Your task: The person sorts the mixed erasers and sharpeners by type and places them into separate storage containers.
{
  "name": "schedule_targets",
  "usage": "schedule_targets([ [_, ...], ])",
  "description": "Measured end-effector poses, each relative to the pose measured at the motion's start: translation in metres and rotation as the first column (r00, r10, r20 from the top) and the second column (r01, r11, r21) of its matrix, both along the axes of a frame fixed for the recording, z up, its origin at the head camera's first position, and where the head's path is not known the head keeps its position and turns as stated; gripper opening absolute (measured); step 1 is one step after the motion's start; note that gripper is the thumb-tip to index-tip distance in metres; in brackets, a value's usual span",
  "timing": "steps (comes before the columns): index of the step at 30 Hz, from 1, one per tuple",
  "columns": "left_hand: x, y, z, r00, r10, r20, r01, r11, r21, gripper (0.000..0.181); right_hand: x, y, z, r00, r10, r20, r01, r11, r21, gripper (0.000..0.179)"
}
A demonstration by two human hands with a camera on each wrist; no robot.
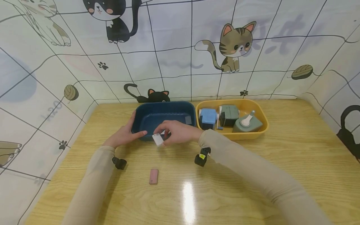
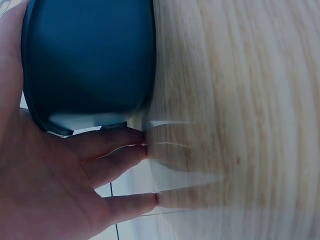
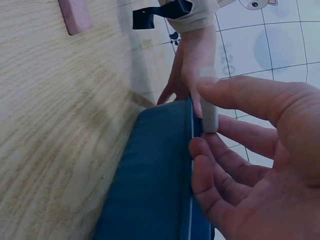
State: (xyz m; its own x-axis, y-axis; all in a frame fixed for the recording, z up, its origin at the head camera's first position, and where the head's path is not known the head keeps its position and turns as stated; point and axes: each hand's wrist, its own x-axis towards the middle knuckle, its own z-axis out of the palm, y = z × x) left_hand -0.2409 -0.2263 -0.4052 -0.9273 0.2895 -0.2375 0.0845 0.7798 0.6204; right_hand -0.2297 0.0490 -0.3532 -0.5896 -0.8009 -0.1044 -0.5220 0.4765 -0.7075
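Observation:
My right hand pinches a small white eraser-like block between thumb and fingers, just over the front rim of the dark blue bin. In the right wrist view the white block is tilted above the rim. My left hand rests against the bin's left end, its thumb along the front rim. The left wrist view has that hand's fingers straight, fingertips touching the table. Inside the bin lies a grey flat block; part of its floor is hidden by my right hand. A pink block lies on the table.
To the right stands a yellow bin holding a blue crank sharpener, a green one and a grey-green item with a pale spout. A cat-print cloth hangs behind the wooden table.

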Motion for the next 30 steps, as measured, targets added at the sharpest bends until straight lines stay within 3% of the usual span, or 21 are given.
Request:
schedule_targets([
  [7, 0.0, -0.001, -0.001, 1.0, 0.0, 0.002, 0.0, 1.0, 0.004, 0.108, -0.009, -0.003, 0.003, 1.0, 0.003, 0.015, -0.003, 0.999, 0.035, 0.046],
  [30, 0.0, -0.001, -0.002, 1.0, 0.008, 0.012, -0.008, 1.0, 0.004, 0.108, -0.053, -0.003, 0.009, 0.985, -0.121, 0.122, 0.111, 0.99, 0.087, 0.044],
])
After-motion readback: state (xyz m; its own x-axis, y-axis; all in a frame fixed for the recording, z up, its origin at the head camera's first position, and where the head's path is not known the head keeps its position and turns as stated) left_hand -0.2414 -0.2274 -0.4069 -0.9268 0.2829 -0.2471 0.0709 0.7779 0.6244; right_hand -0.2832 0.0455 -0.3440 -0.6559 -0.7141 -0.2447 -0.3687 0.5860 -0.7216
